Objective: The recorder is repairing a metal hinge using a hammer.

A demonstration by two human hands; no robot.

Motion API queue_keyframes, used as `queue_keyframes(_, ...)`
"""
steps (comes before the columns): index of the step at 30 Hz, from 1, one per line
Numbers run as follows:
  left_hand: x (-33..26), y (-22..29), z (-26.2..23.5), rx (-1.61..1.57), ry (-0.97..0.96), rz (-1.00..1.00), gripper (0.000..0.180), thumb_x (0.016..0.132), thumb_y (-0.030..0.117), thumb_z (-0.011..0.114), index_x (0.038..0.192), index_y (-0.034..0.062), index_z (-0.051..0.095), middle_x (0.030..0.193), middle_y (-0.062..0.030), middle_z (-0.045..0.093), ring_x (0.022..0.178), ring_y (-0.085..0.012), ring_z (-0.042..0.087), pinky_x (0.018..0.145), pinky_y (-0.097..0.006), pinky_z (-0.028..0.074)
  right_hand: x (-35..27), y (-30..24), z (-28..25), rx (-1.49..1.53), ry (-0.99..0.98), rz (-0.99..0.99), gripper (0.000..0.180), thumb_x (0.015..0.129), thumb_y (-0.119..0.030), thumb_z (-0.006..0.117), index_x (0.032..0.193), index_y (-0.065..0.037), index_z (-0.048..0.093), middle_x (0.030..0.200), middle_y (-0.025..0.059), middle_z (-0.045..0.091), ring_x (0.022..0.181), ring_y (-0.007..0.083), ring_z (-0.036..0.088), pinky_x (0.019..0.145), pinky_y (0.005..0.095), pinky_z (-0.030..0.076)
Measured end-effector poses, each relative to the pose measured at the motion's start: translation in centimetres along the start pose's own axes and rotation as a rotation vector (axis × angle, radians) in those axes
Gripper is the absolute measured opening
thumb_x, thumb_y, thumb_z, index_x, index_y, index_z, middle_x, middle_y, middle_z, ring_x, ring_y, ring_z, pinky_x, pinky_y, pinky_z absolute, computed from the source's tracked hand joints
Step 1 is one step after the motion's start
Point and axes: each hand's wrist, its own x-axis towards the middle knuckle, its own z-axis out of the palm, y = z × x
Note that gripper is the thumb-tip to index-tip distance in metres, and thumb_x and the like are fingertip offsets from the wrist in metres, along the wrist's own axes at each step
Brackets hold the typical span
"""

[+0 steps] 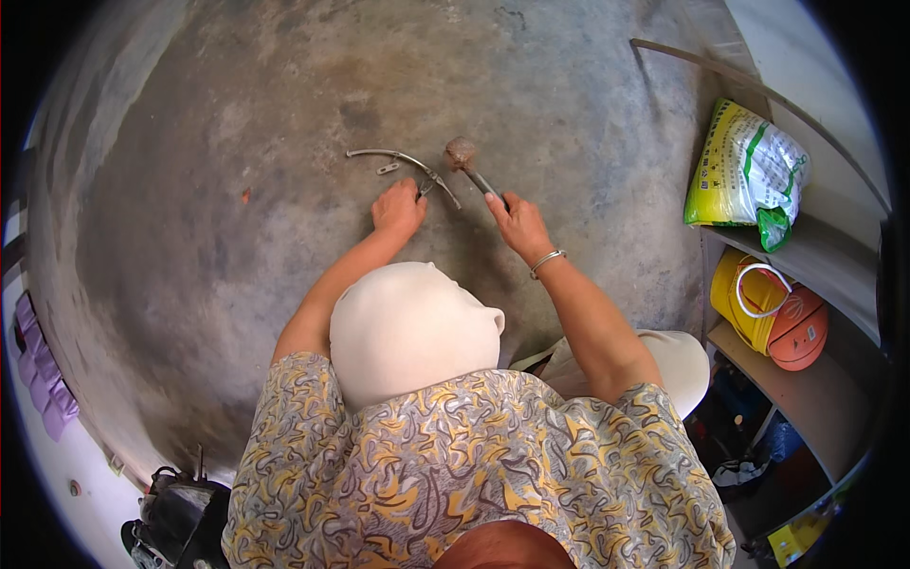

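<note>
My right hand [522,229] is closed round the handle of a hammer [462,155], whose rusty, blocky head is held just over the concrete floor, pointing away from me. To its left, my left hand [399,208] is closed on a short dark piece, perhaps a tool's handle, mostly hidden by the fingers. That piece meets a thin curved metal bar [393,154], which arcs from beyond the left hand toward the hammer. A small flat metal plate [388,169] with holes lies between the bar and my left hand.
Bare concrete floor [284,104] spreads around the hands. On the right, a shelf [796,389] bears a yellow bucket [737,302] and an orange basketball [798,332]; a green-and-white sack [749,171] stands above. A black object [180,517] sits lower left, and purple fabric [45,370] hangs at the left wall.
</note>
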Motion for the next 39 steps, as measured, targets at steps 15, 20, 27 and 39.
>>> queue_keyframes(15,-0.2,-0.6,-0.4,-0.013,-0.027,-0.016,0.023,0.076,0.025,0.065,0.090,0.0082,0.060,0.094,-0.0125,0.063,0.088,-0.0332,0.061,0.075,-0.045,0.048,0.0,-1.6,0.2,-0.105,0.067,-0.169,0.046,0.086,-0.048,0.051,0.078,-0.002,0.054,0.066,0.0220,0.057,0.065,0.0429,0.054,0.057,0.0473,0.042)
queue_keyframes(20,-0.3,-0.2,-0.7,-0.010,-0.080,-0.057,0.022,0.075,0.025,0.065,0.089,0.0076,0.061,0.093,-0.0132,0.064,0.087,-0.0333,0.061,0.075,-0.044,0.048,-0.2,-1.4,1.4,-0.130,0.008,-0.248,0.046,0.086,-0.049,0.049,0.083,-0.004,0.057,0.071,0.0212,0.060,0.073,0.0404,0.057,0.063,0.0474,0.045)
queue_keyframes(27,-0.5,-1.4,0.2,-0.044,-0.007,-0.020,0.021,0.075,0.025,0.066,0.086,0.0075,0.062,0.089,-0.0143,0.064,0.085,-0.0337,0.061,0.074,-0.044,0.048,0.8,-2.2,1.1,-0.177,0.016,-0.154,0.045,0.086,-0.048,0.049,0.084,-0.004,0.057,0.071,0.0207,0.060,0.071,0.0399,0.058,0.062,0.0470,0.045)
queue_keyframes(39,-0.5,-1.5,-0.2,-0.048,-0.027,-0.034,0.021,0.074,0.024,0.066,0.087,0.0086,0.062,0.086,-0.0139,0.065,0.084,-0.0340,0.061,0.072,-0.045,0.048,0.2,-1.5,1.9,-0.212,0.005,-0.190,0.045,0.086,-0.048,0.050,0.084,-0.004,0.057,0.068,0.0212,0.060,0.068,0.0402,0.058,0.060,0.0468,0.045)
